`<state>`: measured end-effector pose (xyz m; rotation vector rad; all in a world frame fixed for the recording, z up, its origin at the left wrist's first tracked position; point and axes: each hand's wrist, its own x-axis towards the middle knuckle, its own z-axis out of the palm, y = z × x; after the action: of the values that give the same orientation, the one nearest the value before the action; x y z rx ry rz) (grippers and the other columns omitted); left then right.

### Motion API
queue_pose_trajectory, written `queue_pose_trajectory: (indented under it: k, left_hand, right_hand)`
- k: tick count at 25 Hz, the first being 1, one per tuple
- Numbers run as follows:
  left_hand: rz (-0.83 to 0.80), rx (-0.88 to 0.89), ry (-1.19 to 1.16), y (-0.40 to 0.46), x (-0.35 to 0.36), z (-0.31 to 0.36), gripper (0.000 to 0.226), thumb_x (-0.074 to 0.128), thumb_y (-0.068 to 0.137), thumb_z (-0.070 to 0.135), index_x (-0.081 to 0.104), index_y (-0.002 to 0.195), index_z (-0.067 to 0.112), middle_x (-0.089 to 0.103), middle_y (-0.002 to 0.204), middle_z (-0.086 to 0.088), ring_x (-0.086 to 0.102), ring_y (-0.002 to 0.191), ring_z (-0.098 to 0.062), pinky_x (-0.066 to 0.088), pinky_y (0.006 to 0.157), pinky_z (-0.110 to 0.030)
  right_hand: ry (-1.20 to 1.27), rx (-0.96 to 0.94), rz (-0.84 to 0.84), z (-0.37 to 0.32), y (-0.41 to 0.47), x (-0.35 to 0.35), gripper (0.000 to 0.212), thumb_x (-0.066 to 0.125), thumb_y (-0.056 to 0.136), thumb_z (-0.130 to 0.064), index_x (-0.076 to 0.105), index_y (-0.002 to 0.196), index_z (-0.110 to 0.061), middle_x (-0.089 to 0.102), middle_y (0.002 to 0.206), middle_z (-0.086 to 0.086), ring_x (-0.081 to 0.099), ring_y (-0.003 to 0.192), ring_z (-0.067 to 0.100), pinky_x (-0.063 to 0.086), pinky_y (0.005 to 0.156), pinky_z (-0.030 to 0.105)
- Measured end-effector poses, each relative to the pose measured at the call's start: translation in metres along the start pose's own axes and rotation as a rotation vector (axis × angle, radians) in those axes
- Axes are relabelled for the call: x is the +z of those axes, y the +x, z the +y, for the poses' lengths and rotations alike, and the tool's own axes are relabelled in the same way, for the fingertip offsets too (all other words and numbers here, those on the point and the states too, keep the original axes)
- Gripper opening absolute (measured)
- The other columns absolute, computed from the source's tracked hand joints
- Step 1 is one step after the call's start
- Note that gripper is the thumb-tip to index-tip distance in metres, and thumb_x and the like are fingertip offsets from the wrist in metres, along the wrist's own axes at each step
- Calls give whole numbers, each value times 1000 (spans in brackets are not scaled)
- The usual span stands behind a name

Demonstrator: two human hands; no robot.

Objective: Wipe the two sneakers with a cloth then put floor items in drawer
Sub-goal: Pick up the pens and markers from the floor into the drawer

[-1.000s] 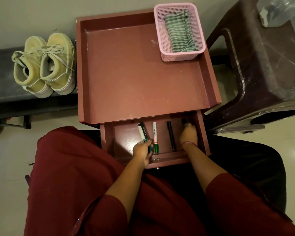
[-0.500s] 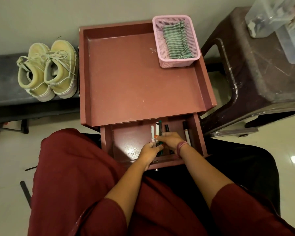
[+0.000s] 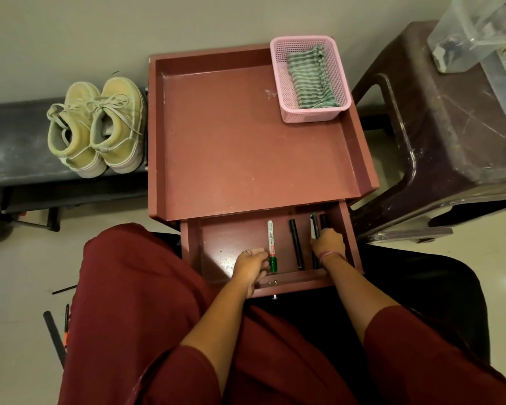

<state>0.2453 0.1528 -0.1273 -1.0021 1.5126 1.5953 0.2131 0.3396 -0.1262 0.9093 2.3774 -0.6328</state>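
While left hand (image 3: 251,266) touches green marker (image 3: 271,247), right hand (image 3: 327,244) grips pens (image 3: 315,226)

both forearms reach forward and down from red sleeves, roughly parallel. the left hand (image 3: 250,266) lies knuckles up, fingers curled, a ring on one finger, its fingertips touching a marker (image 3: 271,247). the right hand (image 3: 328,243), a band on its wrist, curls its fingers around pens (image 3: 315,226), knuckles up.

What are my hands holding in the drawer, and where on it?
The right hand grips markers near their lower ends. The left hand touches the green-capped marker beside its cap; a firm hold cannot be told.
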Motion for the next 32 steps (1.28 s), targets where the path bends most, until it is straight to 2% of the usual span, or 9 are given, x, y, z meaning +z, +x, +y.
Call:
queue_pose_trajectory:
  k: [3, 8, 15, 18, 20, 23, 26, 28, 32]
  left_hand:
    - [6, 1, -8, -1, 1, 1, 25, 52, 95, 12, 61, 118, 10, 65, 91, -2, 59, 79, -9, 48, 66, -18]
    - [-2, -16, -57, -1, -1, 1, 27, 52, 94, 10, 62, 119, 9, 68, 97, -5, 61, 86, -13, 49, 66, -18]
    - [-6, -30, -103, -5, -1, 3, 27, 52, 93, 8, 61, 119, 8, 67, 91, -3, 60, 81, -11, 49, 66, -19]
    - [1, -47, -132, -6, -2, 5, 28, 52, 93, 7, 61, 120, 7, 65, 93, -4, 59, 77, -10, 48, 58, -16]
    - [34, -55, -176, -7, -2, 6, 27, 51, 94, 7, 60, 119, 7, 65, 92, -4, 58, 75, -9, 48, 58, -17]
    - [160, -36, -242, -7, -2, 6, 23, 52, 94, 10, 61, 116, 11, 67, 103, -4, 60, 85, -10, 50, 68, -22]
    - [258, 36, -302, -6, -7, 10, 20, 52, 93, 7, 59, 112, 9, 65, 95, -1, 58, 79, -10, 46, 68, -24]
    - [304, 69, -309, -6, -15, 15, 16, 51, 94, 5, 58, 107, 13, 61, 83, 4, 54, 71, -7, 44, 64, -23]
    - [331, 59, -359, -5, -25, 20, 16, 50, 95, 5, 58, 104, 16, 61, 81, 6, 55, 75, -6, 46, 69, -23]
  right_hand:
    - [-19, -8, 35, 2, 1, 2, 26, 55, 91, -13, 61, 109, 4, 62, 112, 25, 60, 104, 39, 50, 81, 37]
    - [34, -20, 16, 4, 4, 3, 23, 64, 86, -16, 63, 100, 3, 65, 105, 22, 62, 98, 36, 44, 68, 29]
    - [-22, -15, 56, 4, 5, 14, 26, 63, 87, -14, 61, 107, 3, 61, 111, 22, 61, 102, 37, 51, 81, 37]
    - [-58, -34, 71, 7, 10, 13, 21, 60, 88, -11, 63, 105, 2, 60, 111, 21, 61, 100, 36, 51, 80, 36]
    - [-87, -147, 68, 1, 8, 16, 19, 55, 89, -8, 66, 101, 2, 63, 105, 21, 62, 98, 36, 51, 77, 34]
    - [-213, -560, -47, -21, -6, 32, 26, 46, 88, -3, 67, 105, -3, 61, 111, 18, 60, 101, 34, 52, 88, 38]
    - [-618, -891, -291, -39, -25, 54, 44, 42, 92, -6, 48, 135, -14, 33, 149, 8, 35, 134, 30, 36, 108, 44]
    - [-815, -883, -303, -41, -31, 63, 52, 39, 94, -10, 31, 146, -12, 10, 159, 5, 13, 145, 26, 18, 116, 46]
    - [-1017, -815, -355, -30, -28, 66, 50, 30, 97, -15, 27, 147, -9, 0, 160, 6, -3, 147, 25, 4, 117, 52]
